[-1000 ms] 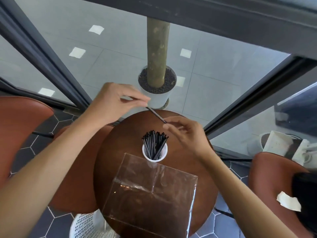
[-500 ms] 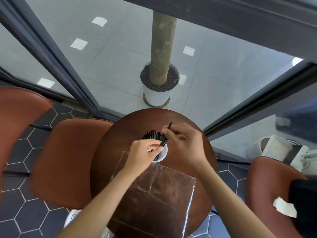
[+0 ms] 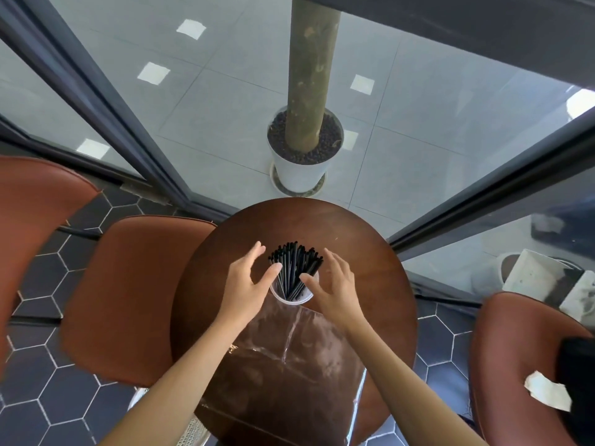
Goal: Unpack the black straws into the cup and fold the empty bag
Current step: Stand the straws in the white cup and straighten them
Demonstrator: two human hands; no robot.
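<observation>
A white cup [image 3: 291, 297] stands in the middle of the round brown table [image 3: 370, 268], packed with a bundle of black straws [image 3: 294, 265] that stick up and fan out. My left hand [image 3: 248, 280] is open just left of the cup, its thumb near the straws. My right hand [image 3: 335, 286] is open just right of the cup, fingers spread. Neither hand holds anything. The clear plastic bag [image 3: 289, 371] lies flat on the near half of the table, under my forearms, touching the cup's near side.
Brown chairs stand left [image 3: 128, 294] and right [image 3: 515, 365] of the table; the right one carries a crumpled white paper [image 3: 547, 392]. A white mesh bin [image 3: 190, 432] sits below the table's near edge. Beyond the glass wall stands a potted trunk [image 3: 306, 149].
My left hand came down from beyond the table's far edge to the cup. The single straw my right hand held is now in the cup, and both hands have opened beside the bundle.
</observation>
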